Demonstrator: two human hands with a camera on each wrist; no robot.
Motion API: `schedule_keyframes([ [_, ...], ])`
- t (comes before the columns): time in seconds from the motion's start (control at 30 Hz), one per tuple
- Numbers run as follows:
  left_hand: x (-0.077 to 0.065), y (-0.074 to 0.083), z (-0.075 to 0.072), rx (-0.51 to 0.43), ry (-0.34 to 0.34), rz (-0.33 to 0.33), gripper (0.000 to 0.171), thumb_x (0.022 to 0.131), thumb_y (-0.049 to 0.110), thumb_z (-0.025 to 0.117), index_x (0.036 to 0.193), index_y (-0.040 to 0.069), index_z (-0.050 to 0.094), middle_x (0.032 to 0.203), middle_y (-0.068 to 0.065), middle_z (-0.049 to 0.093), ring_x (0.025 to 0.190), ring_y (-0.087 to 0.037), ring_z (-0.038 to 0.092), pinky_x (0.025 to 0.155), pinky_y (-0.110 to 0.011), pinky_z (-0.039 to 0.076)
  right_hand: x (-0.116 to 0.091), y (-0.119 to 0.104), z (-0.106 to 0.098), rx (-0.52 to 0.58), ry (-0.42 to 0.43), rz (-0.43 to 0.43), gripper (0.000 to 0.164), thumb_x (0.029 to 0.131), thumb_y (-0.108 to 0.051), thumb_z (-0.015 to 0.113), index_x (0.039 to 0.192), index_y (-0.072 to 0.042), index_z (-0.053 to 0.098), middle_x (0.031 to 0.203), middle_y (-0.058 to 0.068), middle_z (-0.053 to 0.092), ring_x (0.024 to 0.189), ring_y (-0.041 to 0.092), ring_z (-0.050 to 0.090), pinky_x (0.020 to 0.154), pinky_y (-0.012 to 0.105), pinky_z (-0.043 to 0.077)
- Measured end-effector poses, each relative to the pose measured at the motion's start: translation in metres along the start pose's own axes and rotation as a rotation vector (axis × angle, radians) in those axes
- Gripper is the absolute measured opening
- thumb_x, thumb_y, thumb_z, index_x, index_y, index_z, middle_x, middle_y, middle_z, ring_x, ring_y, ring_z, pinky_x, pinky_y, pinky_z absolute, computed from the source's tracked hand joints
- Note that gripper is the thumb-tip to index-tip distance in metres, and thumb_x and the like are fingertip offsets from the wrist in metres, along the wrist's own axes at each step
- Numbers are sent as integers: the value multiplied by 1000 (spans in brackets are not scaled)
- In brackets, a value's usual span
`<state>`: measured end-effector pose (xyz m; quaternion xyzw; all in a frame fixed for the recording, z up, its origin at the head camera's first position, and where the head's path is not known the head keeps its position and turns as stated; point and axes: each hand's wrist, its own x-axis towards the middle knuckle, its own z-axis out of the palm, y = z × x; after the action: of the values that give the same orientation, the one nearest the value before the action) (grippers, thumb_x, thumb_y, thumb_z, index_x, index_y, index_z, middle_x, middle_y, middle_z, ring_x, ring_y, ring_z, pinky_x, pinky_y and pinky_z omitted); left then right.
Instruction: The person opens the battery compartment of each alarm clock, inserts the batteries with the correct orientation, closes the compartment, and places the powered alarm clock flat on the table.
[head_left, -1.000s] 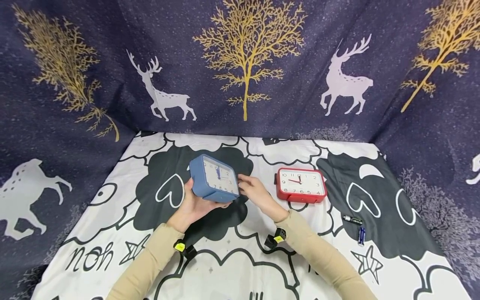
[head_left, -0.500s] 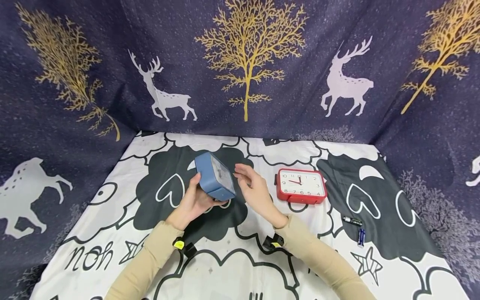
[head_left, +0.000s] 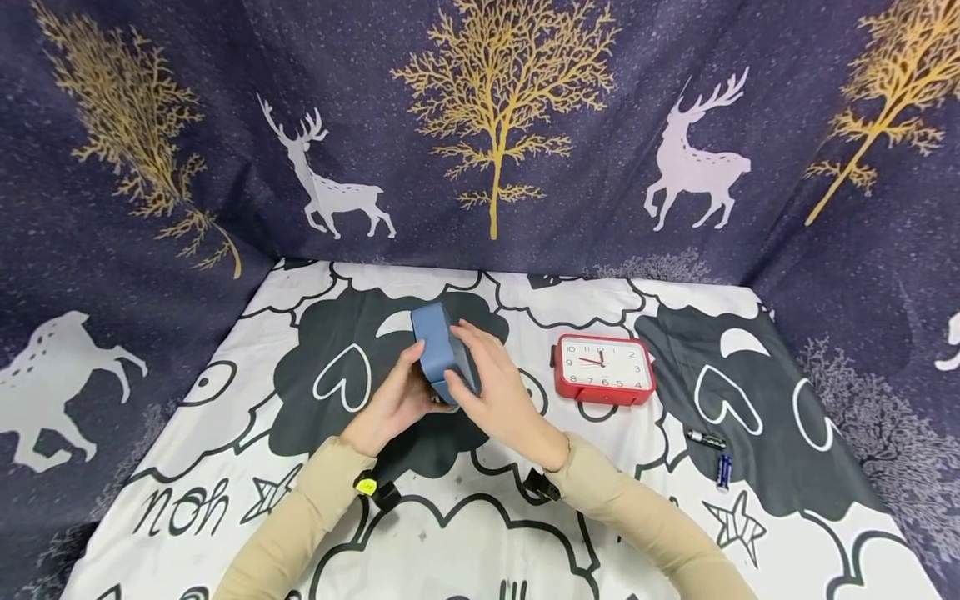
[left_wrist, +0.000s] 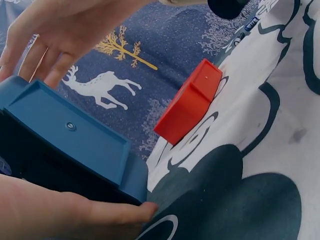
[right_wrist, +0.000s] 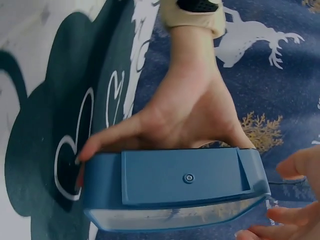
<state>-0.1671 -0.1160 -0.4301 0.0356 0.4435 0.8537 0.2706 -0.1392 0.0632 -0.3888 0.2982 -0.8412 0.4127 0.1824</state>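
A blue alarm clock [head_left: 433, 343] is held in the air above the dark cloud print, tilted so its dial turns right, out of sight in the head view. My left hand [head_left: 390, 408] grips it from behind, thumb on one end and fingers on the other. My right hand [head_left: 510, 404] is at the dial side, fingers spread and loosely bent; whether its fingertips touch the clock I cannot tell. In the right wrist view a raised panel [right_wrist: 185, 175] with a small screw shows on the clock's side, and the clear front [right_wrist: 175, 217] faces down.
A red alarm clock [head_left: 604, 368] stands to the right on the printed cloth [head_left: 450, 542]. Farther right lie a dark battery [head_left: 705, 439] and a blue battery [head_left: 723, 472]. A dark curtain [head_left: 420, 225] with deer and trees hangs behind.
The left hand has turned the blue clock so its dial faces away to the right, and shifted it slightly right. The right hand drew back, then came over the clock's near side.
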Motion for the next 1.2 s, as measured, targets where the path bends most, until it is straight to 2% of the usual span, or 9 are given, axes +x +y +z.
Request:
schedule_keyframes([
  [0.13,1,-2,1,28,6,-13,69,95,49,34,154,20,11,142,-7,30,121,-24,41,96,-57,31,0,-1,1,-61,-36,-52,54,92,-19,64,140,-1,46,145,21,46,136,32,41,106,47,42],
  [0.27,1,-3,2,16,11,-24,69,95,48,36,153,21,12,142,-7,31,126,-27,38,98,-57,30,0,0,3,-113,-62,-68,56,91,-20,65,140,0,46,145,21,46,137,33,41,107,45,42],
  [0.43,1,-3,4,-15,20,-25,61,95,47,38,149,24,19,140,-6,32,124,-26,38,97,-56,29,0,0,3,-163,-85,-78,59,91,-22,66,141,1,46,147,23,44,139,34,39,108,46,40],
  [0.57,1,-2,5,21,23,-17,56,97,46,36,147,24,24,139,-5,35,122,-24,41,96,-56,32,0,0,3,-190,-96,-86,61,92,-23,66,143,2,44,148,25,42,140,35,38,108,46,41],
  [0.67,0,-1,7,39,31,-19,56,99,44,35,149,22,22,145,-7,31,129,-27,35,100,-59,29,1,1,3,-214,-87,-100,61,91,-23,67,142,3,45,146,26,43,138,36,40,107,45,42],
  [0.8,-2,-2,8,40,49,-17,59,100,42,36,152,21,17,152,-12,23,139,-34,23,107,-65,20,0,1,2,-222,-79,-99,60,90,-21,69,140,4,47,144,28,44,135,36,43,104,45,45],
  [1.03,-4,-2,7,94,59,-23,61,101,47,36,153,21,17,153,-18,24,139,-37,25,108,-67,19,1,2,-2,-195,-98,-53,59,89,-22,69,139,3,49,146,26,44,134,36,45,101,44,47],
  [1.1,-4,-1,6,73,53,-23,63,101,48,35,154,20,15,155,-19,21,141,-39,22,109,-69,15,1,3,-4,-190,-91,-47,59,89,-22,69,138,4,49,145,26,45,134,36,45,101,44,47],
  [1.2,-3,1,6,11,63,-23,70,100,49,37,156,20,5,158,-19,8,145,-44,9,109,-73,7,3,3,-6,-179,-79,-33,60,88,-23,70,138,4,49,145,26,45,134,36,45,101,44,47],
])
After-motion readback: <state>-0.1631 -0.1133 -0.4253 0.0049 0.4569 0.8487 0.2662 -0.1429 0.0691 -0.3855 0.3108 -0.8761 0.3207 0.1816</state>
